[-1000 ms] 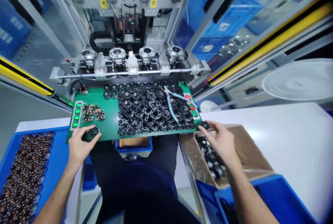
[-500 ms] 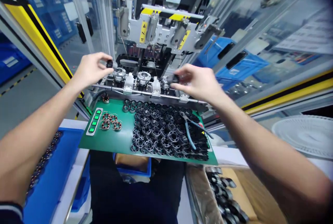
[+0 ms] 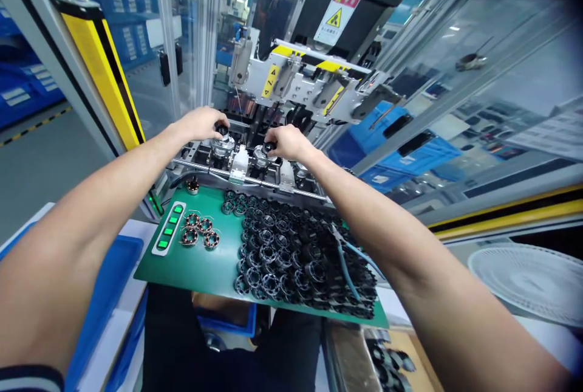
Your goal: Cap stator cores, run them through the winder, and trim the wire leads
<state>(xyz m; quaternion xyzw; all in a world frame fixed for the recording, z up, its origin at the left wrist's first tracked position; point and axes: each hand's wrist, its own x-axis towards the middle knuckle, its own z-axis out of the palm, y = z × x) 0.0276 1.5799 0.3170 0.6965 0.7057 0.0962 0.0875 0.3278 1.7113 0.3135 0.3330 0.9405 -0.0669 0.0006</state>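
Observation:
My left hand (image 3: 204, 124) is closed around a black stator core (image 3: 222, 130) at the top of the left round metal holder (image 3: 223, 149) in the machine. Over the middle holder (image 3: 261, 157), my right hand (image 3: 288, 141) grips another black stator core (image 3: 269, 147), its fingers partly covering it. I cannot tell how deep either core sits. The right holder (image 3: 300, 169) is partly hidden by my right forearm. Many bare black stator cores (image 3: 271, 282) stand in rows on the green board (image 3: 200, 267). Several copper-wound stators (image 3: 190, 236) lie on the board's left part.
Blue-handled pliers (image 3: 348, 273) rest on the cores. A strip with green-lit buttons (image 3: 169, 228) is at the board's left. Above the holders hangs the winding head (image 3: 300, 79). Yellow-black posts (image 3: 102, 76) flank the opening. A wound stator (image 3: 193, 185) stands at the board's back edge.
My left hand has brought its core onto the left holder. My right hand has moved left from the right holder to the middle one. The camera view has shifted too.

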